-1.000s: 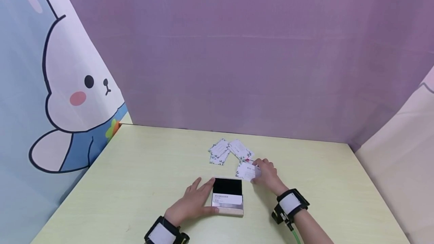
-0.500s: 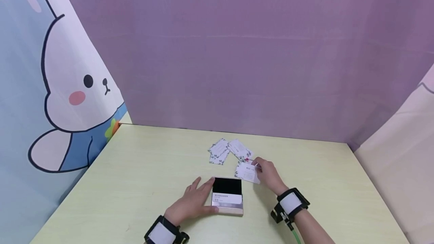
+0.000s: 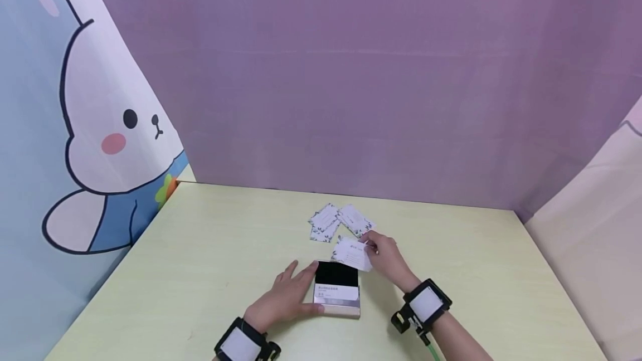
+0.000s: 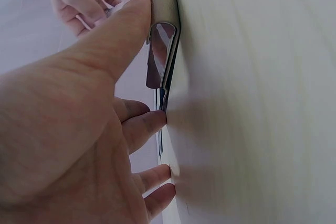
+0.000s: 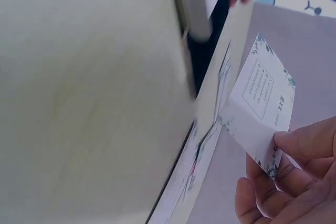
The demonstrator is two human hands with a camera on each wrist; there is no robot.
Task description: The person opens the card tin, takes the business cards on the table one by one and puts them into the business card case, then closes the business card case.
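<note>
Left hand (image 3: 286,299) lies flat, fingers straight, steadying the case (image 3: 336,289) on the surface (image 3: 200,272); right hand (image 3: 386,258) pinches a card (image 3: 351,253) above it.

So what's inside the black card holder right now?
A white printed card stands in the front slot of the card holder, steadied by the left hand. Whether more cards sit behind it is hidden. The right hand holds another card above.

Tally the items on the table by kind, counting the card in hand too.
Card case, steadied by the left hand: 1
Card pinched in the right hand: 1
Loose cards on the table: about 3, overlapping
Total: about 5
</note>
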